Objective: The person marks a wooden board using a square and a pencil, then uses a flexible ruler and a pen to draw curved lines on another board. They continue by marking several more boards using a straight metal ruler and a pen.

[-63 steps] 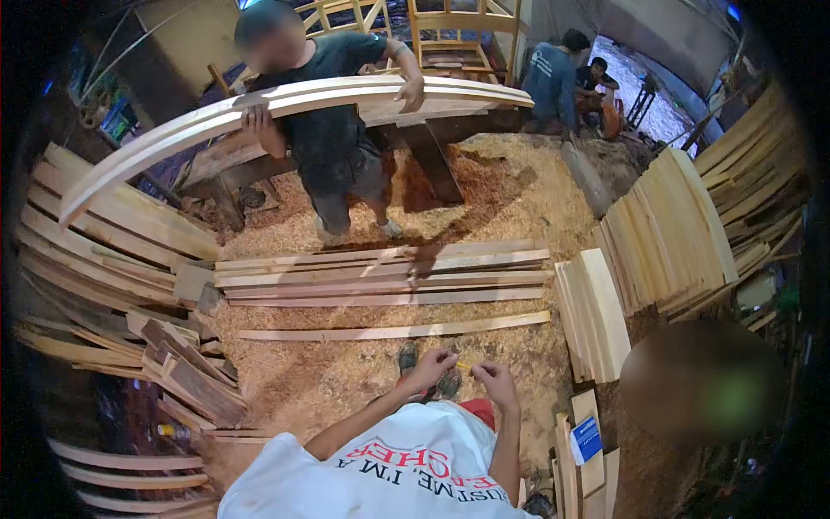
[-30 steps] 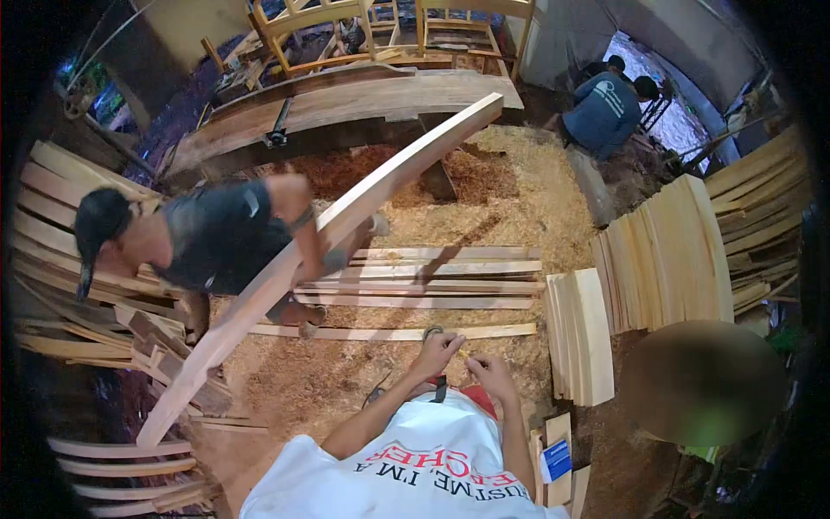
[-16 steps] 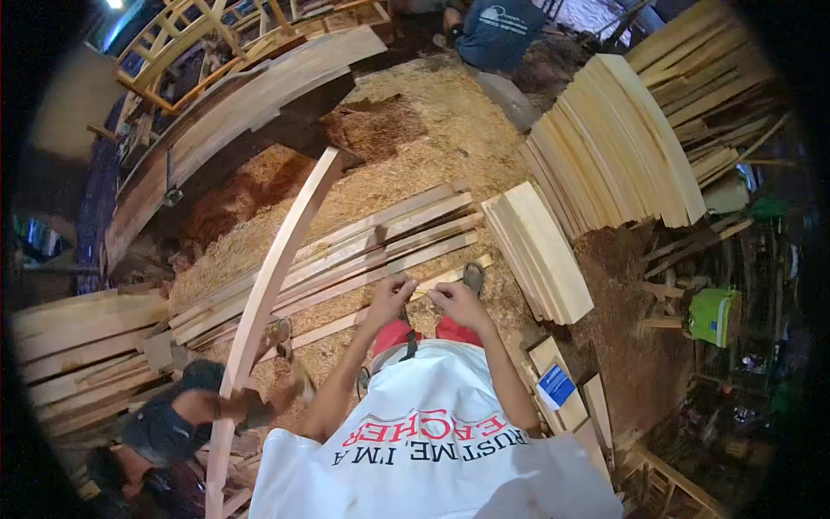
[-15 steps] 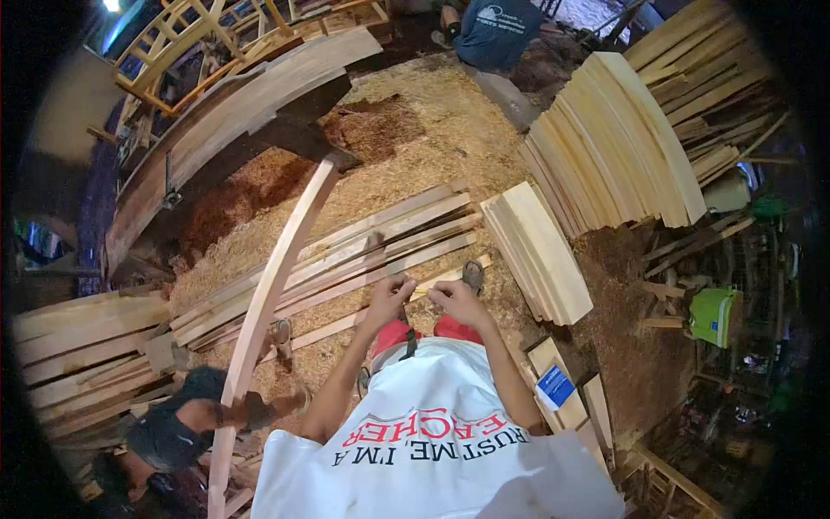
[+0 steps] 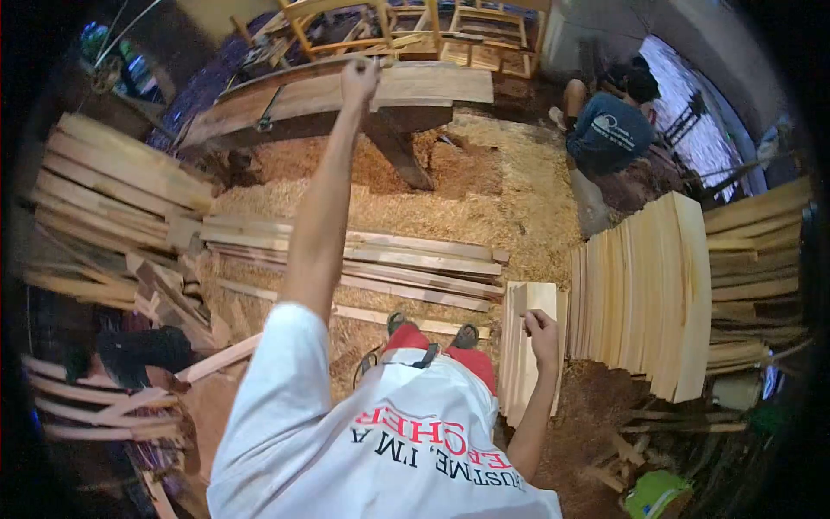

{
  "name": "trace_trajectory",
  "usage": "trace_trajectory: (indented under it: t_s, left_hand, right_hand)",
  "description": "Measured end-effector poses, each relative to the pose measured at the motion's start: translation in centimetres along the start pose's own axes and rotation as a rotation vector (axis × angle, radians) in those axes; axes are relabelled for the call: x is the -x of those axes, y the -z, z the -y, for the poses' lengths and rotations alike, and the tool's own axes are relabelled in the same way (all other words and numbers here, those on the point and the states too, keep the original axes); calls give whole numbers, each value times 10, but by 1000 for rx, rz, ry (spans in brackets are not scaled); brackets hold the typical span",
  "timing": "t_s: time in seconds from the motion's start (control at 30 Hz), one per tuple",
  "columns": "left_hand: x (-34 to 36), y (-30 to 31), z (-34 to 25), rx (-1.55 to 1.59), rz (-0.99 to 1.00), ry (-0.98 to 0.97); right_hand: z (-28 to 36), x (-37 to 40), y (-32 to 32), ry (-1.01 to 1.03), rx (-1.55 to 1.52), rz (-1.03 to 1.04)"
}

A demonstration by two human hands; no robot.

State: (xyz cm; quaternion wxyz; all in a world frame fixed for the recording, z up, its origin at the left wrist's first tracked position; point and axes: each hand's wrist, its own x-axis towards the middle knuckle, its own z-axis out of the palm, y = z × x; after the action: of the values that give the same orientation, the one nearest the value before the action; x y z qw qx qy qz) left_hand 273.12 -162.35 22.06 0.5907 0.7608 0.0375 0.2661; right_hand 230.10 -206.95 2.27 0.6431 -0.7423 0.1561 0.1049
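Observation:
My left hand (image 5: 359, 84) reaches far forward, its fingers closed, and overlaps the long wooden workbench (image 5: 432, 84) in this view. Whatever those fingers hold is too small to make out. A clamp-like metal tool (image 5: 270, 111) sits on the bench to the left of that hand. Low on my right side, my right hand (image 5: 541, 336) has curled fingers pressed together. It hangs over a short stack of pale planed boards (image 5: 519, 381), with any held thing hidden in the fingers.
Long strips of wood (image 5: 415, 259) lie on sawdust in front of my feet. A tall row of boards (image 5: 644, 290) stands to the right, a plank pile (image 5: 112, 182) to the left. One person (image 5: 609, 130) crouches at the back right, another (image 5: 143, 355) at the left. Wooden frames (image 5: 415, 30) stand behind the bench.
My hands have parted from in front of my waist: the left stretched forward toward the bench, the right moved right over the boards. My view turned; the long beam at left has dropped lower.

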Motion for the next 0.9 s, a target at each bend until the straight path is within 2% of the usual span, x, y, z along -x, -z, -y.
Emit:
trace_trajectory:
  t_s: [0.07,0.13,0.17,0.2,0.23,0.27,0.3,0.33,0.37,0.4,0.43,0.47,0.5,0.67,0.73,0.8,0.87,0.9]
  left_hand:
    - [-38,-4,-16,-4,-44,-132]
    - [-2,-15,-67,-69,-22,-100]
    - [15,-22,-67,-166,22,-172]
    - [38,-30,-49,-117,144,-262]
    - [92,-41,-46,-259,89,-293]
    - [151,-47,-47,-115,236,-230]
    - [190,-62,28,-180,347,-190]
    - [255,-67,57,-184,466,-120]
    - [312,-68,96,-254,690,-56]
    - [364,-60,111,-183,843,132]
    - [416,-54,143,-81,870,191]
    - [444,-41,139,-62,947,355]
    - [465,-29,136,-25,938,394]
    - [507,13,165,8,795,463]
    - [503,29,152,-67,766,350]
    - [502,44,140,6,721,408]
    - [506,55,144,-27,770,528]
    - [511,57,152,3,737,486]
  right_hand:
    - [-6,-2,17,13,-10,5]
    - [-8,1,29,-10,-38,-90]
    - [-8,3,29,-38,-81,-106]
    - [-25,1,31,-22,-101,-105]
    - [-33,1,30,-37,-107,-100]
    - [-41,2,25,-54,-114,-97]
    - [-54,2,20,-49,-113,-71]
    - [-68,1,14,-45,-110,-46]
    - [-80,-1,7,-72,-91,-22]
    - [-87,2,-1,-103,-73,-1]
    - [-86,8,-8,-111,-82,30]
    - [-84,9,-16,-115,-89,65]
    - [-83,8,-22,-108,-71,72]
    - [-103,-19,-55,-26,229,403]
    - [-88,-25,-73,-27,263,495]
    - [-67,-31,-94,-29,283,577]
    - [-43,-35,-115,-10,358,637]
    - [-34,-39,-127,-7,362,639]
